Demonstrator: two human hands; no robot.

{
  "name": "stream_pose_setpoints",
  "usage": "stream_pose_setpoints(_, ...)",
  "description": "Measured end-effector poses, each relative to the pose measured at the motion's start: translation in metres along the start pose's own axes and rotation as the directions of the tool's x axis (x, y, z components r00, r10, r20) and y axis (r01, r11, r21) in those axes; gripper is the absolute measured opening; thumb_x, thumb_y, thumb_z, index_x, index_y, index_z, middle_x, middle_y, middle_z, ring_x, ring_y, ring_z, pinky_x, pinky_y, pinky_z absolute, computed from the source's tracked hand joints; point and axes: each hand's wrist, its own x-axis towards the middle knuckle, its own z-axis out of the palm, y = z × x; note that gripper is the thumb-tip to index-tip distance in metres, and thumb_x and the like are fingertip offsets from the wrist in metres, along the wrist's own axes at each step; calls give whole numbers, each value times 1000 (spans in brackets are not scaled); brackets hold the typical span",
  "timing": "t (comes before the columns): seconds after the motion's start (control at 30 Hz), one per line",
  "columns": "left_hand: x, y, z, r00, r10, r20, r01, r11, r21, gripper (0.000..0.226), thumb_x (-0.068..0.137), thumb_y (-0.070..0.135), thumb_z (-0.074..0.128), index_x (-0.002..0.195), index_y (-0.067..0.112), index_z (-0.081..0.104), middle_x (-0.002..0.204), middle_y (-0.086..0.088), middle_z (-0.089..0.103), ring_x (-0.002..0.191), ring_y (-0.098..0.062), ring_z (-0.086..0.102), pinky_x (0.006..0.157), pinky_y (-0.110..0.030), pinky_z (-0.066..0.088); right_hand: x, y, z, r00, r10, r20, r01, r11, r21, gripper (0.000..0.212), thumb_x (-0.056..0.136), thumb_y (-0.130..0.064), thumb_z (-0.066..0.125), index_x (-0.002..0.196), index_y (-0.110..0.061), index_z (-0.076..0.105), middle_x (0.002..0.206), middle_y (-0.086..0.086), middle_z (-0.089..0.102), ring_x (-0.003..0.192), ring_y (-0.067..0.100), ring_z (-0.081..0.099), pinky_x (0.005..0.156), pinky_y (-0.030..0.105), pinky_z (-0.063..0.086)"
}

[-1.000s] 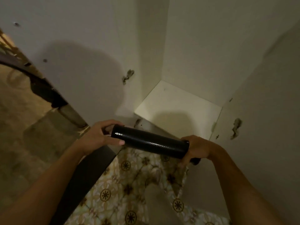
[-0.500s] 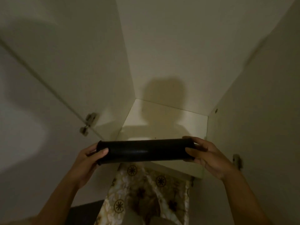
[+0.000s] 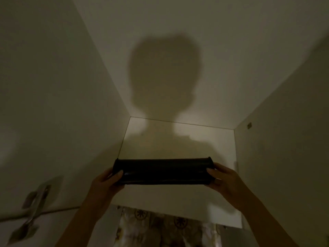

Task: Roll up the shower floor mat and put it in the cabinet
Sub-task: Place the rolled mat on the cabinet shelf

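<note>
Moved farther into the cabinet (image 3: 178, 139), mat (image 3: 162, 172) lies level, left hand (image 3: 105, 184) and right hand (image 3: 226, 182) gripping its ends.

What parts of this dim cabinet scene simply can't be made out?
All in the head view:
- Whether the rolled black mat rests on the cabinet shelf or hangs above it: the angle hides its underside.
- Palms of the left hand and right hand: turned away, fingers wrapped round the mat's ends.
- Door hinge, lower left: blurred and dark.
- Patterned cloth: cut off by the bottom edge.
</note>
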Motion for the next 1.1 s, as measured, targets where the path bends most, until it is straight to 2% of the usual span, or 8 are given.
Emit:
stream_pose_setpoints(0.2,155,-17,8,974,-170,-152,139,971,-193,43,67,26,76,104,5,70,97,-8,70,88,-20,67,65,-29,53,150,36,6,995,59,-79,-54,996,67,39,78,-17,75,116,-11,70,114,15,73,106,33,69,77,32,60)
stream_pose_setpoints(0.37,267,-11,21,960,-273,-60,256,945,-206,43,66,26,80,100,4,69,83,-7,67,64,-15,63,53,-22,55,250,47,9,972,46,-230,-17,992,124,39,79,-20,76,111,0,68,105,16,75,98,31,72,79,34,61)
stream_pose_setpoints(0.47,318,-23,27,952,-291,-94,254,924,-287,29,74,26,81,96,10,71,87,-5,69,73,-15,62,62,-24,56,294,60,12,964,95,-250,-54,985,166,33,78,-18,78,105,0,70,101,16,75,92,30,74,73,32,61)
stream_pose_setpoints(0.57,360,-22,48,947,-296,-126,232,898,-374,21,82,24,76,99,14,70,94,-3,69,73,-13,63,57,-22,56,332,53,16,947,105,-305,-51,982,180,28,81,-14,76,104,0,66,105,17,71,87,27,74,72,33,62)
stream_pose_setpoints(0.7,392,-26,63,921,-348,-177,244,867,-435,44,85,24,73,126,12,61,119,-7,65,89,-17,65,62,-25,54,362,48,19,930,129,-343,-71,982,175,23,83,-12,74,101,-2,63,109,16,68,86,27,74,64,29,61)
stream_pose_setpoints(0.9,434,-26,64,918,-331,-219,177,834,-522,45,88,22,68,130,10,57,128,-10,63,104,-22,65,75,-30,58,411,45,30,918,150,-366,-111,986,125,17,88,-12,70,99,-2,62,114,18,65,105,32,65,83,36,58)
stream_pose_setpoints(1.0,448,-22,63,921,-304,-241,133,831,-540,43,91,22,64,132,12,56,133,-8,60,119,-22,59,99,-33,49,420,44,42,923,162,-350,-133,986,106,18,89,-12,68,104,-2,64,112,15,67,100,28,67,69,28,60)
stream_pose_setpoints(1.1,459,-21,62,919,-297,-259,126,844,-521,42,93,23,61,133,14,55,136,-5,58,122,-18,56,98,-28,46,424,43,49,926,167,-339,-142,985,98,24,91,-11,67,112,1,63,111,15,69,97,26,68,62,26,60)
